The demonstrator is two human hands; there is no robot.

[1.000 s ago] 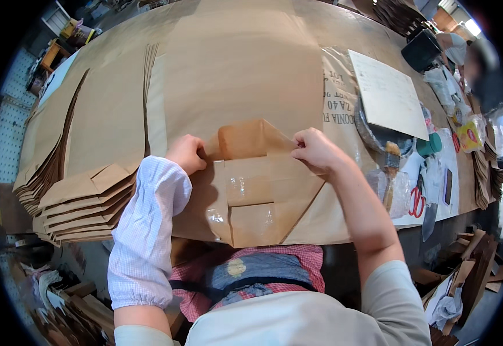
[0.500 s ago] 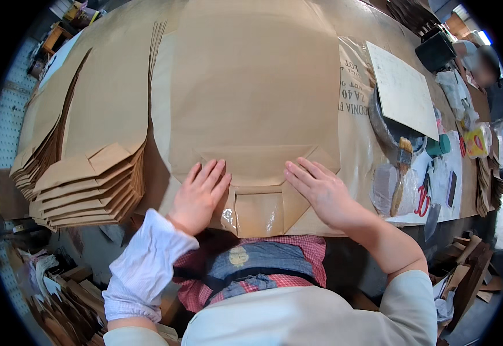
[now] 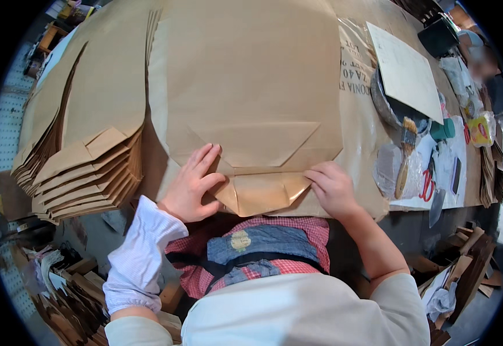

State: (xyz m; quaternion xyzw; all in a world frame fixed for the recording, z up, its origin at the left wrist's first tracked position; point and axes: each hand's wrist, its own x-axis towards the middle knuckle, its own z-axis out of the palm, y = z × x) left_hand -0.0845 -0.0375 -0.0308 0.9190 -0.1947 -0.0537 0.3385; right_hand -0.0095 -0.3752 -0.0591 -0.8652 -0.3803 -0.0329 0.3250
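Note:
A large brown paper bag (image 3: 254, 81) lies flat in front of me, its folded bottom end toward my body. The near bottom flap (image 3: 263, 193) is tilted up from the table edge and looks shiny along its surface. My left hand (image 3: 192, 184) rests at the left side of the fold, fingers stretched over the paper and thumb apart, touching the flap's left edge. At the flap's right corner, my right hand (image 3: 331, 187) is closed, pinching the paper between thumb and fingers.
Stacked folded paper bags (image 3: 90, 173) fan out at left. To the right are a basin (image 3: 381, 101) under a white board (image 3: 404, 72), a paintbrush (image 3: 406, 153), red-handled scissors (image 3: 428, 184) and a knife (image 3: 437, 206). Another person (image 3: 485, 66) is at the far right.
The near flap, lying flat before, has lifted and folded upward. My right hand went from flat on the paper to gripping the flap's corner; the left hand's thumb has spread onto the flap.

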